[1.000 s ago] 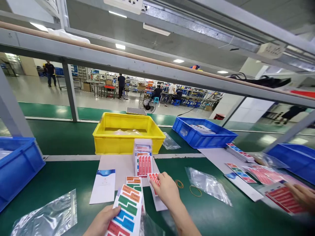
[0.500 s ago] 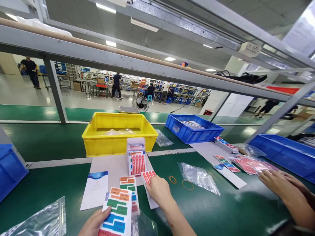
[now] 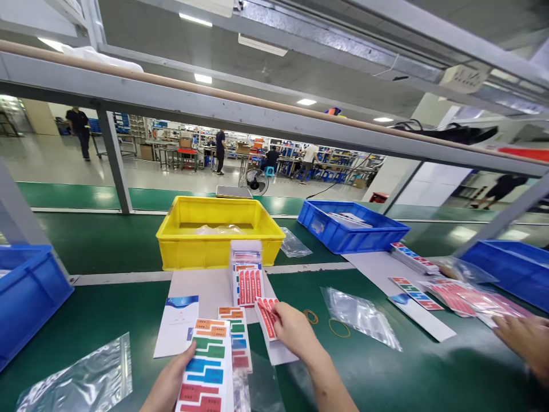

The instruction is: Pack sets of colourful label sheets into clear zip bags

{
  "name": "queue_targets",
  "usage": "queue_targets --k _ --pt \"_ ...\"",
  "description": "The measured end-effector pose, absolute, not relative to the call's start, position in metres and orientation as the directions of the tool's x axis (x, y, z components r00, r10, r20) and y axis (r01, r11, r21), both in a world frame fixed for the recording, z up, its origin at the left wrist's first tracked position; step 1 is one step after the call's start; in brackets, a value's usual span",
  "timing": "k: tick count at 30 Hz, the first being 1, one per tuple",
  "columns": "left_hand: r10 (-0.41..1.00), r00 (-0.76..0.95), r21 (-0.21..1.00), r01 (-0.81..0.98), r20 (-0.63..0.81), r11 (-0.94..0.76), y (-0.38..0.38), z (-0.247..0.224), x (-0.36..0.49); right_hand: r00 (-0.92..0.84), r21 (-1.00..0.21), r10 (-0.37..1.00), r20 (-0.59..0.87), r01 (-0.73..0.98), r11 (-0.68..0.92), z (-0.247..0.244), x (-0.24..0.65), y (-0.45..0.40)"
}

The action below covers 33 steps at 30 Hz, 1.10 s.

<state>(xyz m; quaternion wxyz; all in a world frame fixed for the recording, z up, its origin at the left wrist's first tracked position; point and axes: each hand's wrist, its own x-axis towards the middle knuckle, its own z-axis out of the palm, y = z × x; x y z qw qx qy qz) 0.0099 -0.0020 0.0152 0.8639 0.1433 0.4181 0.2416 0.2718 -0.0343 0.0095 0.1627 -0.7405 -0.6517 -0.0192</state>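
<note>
My left hand (image 3: 172, 372) is closed on a sticker sheet (image 3: 206, 366) with orange, green, blue and red label shapes, its thumb on the left edge. My right hand (image 3: 298, 335) pinches the right edge of a red sticker sheet (image 3: 266, 317) on top of a white stack. Between the two hands lies another multicoloured sticker sheet (image 3: 238, 335). Behind them, a clear holder (image 3: 246, 246) contains upright sheets, red ones in front. A white booklet (image 3: 176, 326) with a blue top lies to the left of the held sheet.
A yellow bin (image 3: 218, 252) stands at the back, with a blue bin (image 3: 351, 232) to its right. Clear zip bags (image 3: 81, 375) and rubber bands (image 3: 339, 328) lie on the green table. At the right, a co-worker's hand (image 3: 521, 340) is by red sheets (image 3: 484, 300).
The view has turned left, so the scene sits further right. My right fingers now grip nearer the red sheet's right edge, leaving more of it visible. My left hand keeps its sheet.
</note>
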Motion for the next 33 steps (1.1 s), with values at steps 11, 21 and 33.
queue_targets --k 11,21,33 --pt "0.717 0.534 0.6 -0.415 -0.448 0.684 -0.007 -0.003 0.015 -0.411 0.088 0.393 0.823 0.775 0.626 0.01 0.154 -0.044" --pt "0.73 0.591 0.727 -0.324 -0.344 0.605 -0.009 -0.001 0.013 -0.406 -0.181 0.618 0.673 0.719 0.671 0.0 0.162 -0.045" --pt "0.65 0.673 0.757 -0.203 -0.352 0.621 -0.017 -0.005 0.015 -0.003 -0.902 0.987 0.158 0.407 0.146 -0.006 0.179 -0.036"
